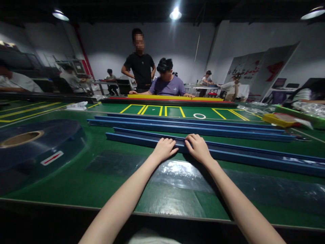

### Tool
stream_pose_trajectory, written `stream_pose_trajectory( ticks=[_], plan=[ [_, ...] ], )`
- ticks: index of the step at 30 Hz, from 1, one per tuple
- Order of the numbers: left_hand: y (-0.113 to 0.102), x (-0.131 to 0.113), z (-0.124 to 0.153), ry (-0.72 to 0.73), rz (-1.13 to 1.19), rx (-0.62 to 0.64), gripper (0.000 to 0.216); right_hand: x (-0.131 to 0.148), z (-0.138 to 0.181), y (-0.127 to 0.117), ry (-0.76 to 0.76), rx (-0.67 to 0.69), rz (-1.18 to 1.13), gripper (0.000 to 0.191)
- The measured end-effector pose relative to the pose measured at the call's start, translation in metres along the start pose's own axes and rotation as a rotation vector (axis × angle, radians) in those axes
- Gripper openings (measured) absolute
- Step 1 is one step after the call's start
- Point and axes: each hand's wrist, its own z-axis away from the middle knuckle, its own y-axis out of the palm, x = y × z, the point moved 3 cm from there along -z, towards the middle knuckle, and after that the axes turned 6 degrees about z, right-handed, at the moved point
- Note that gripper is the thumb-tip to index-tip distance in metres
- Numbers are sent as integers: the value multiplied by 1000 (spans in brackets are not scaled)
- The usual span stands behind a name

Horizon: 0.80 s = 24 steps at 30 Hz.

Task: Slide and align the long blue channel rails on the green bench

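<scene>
A long blue channel rail lies across the green table in front of me, its open trough facing up. My left hand grips its near wall, fingers bent over the edge and thumb pointing right. Close beside it, my right hand is closed over the same rail, fingertips in the trough. Between the hands a short stretch of blue rail shows. On the near side, partly under my forearms, a clear plastic film strip lies flat and shiny.
More blue rails lie just beyond. A big roll of clear film stands at the left. Farther off are a white ring, a yellow tray and yellow rails, where a seated person in purple rests both hands.
</scene>
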Motion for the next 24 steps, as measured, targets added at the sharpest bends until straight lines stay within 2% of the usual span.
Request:
stream_pose_trajectory(
  ticks=[8,16,24],
  plan=[
    [-2,11,2,-18,-29,-8,37,17,-12,7,-6,95,53,35],
    [-19,38,10,-277,-73,32,37,25,-21,14,38,184,130,39],
    [-20,42,11,-328,-56,111,40,24,-19,18,43,158,205,41]
  ],
)
